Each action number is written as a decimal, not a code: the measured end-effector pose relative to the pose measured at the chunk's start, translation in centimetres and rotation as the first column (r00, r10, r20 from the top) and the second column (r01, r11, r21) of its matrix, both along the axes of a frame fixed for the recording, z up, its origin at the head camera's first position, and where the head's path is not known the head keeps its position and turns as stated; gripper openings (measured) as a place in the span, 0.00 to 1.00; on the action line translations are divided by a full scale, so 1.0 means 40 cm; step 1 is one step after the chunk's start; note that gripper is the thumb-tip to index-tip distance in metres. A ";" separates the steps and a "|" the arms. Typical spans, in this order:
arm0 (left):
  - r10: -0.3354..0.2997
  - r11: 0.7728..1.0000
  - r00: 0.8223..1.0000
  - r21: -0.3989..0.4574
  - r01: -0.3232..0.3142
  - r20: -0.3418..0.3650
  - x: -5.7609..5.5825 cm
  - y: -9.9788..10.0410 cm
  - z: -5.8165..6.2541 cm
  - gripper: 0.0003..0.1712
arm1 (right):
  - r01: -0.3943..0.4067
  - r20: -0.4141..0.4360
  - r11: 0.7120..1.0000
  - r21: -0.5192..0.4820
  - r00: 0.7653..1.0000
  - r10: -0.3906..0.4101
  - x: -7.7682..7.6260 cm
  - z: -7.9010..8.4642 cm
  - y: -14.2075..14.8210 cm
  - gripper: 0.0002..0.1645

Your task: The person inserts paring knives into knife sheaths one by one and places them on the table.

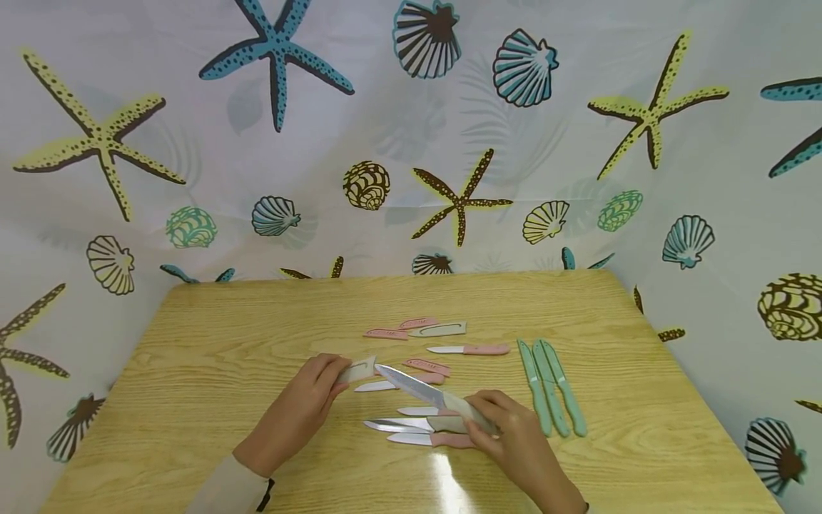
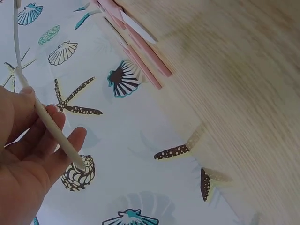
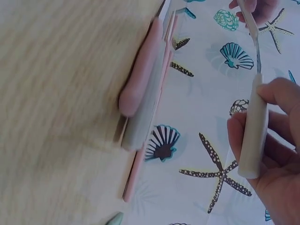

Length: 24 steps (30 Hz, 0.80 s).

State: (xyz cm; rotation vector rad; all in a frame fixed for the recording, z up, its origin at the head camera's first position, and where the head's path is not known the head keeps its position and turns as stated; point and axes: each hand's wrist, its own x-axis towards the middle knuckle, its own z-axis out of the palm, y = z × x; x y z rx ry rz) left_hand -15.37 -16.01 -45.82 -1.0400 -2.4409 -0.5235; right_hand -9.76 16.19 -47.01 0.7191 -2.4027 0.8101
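Observation:
Between thumb and fingers, my left hand [image 1: 302, 407] pinches a cream blade sheath [image 1: 359, 370]. The sheath shows edge-on as a thin strip in the left wrist view. My right hand [image 1: 514, 435] grips a cream-handled knife [image 1: 411, 385] by its handle, the blade slanting up and left. Its tip is right at the sheath's end, overlapping it in the head view. Beneath the right hand lie another cream-handled knife [image 1: 446, 425] and a pink-handled knife [image 1: 452, 440], partly hidden by the fingers. A pink-handled knife [image 1: 379, 386] lies under the raised blade.
Three green knives [image 1: 551, 389] lie side by side on the right of the wooden table [image 1: 225, 321]. Farther back are pink sheaths [image 1: 385, 333], a cream sheath [image 1: 439, 329] and a pink-handled knife [image 1: 484, 349]. A sea-patterned cloth [image 1: 359, 86] borders the table's back and sides.

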 end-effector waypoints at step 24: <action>-0.168 0.980 0.977 -0.132 0.151 -0.131 0.020 0.030 -0.020 0.28 | -0.150 -0.104 0.977 0.153 0.981 0.167 -0.030 0.007 -0.003 0.20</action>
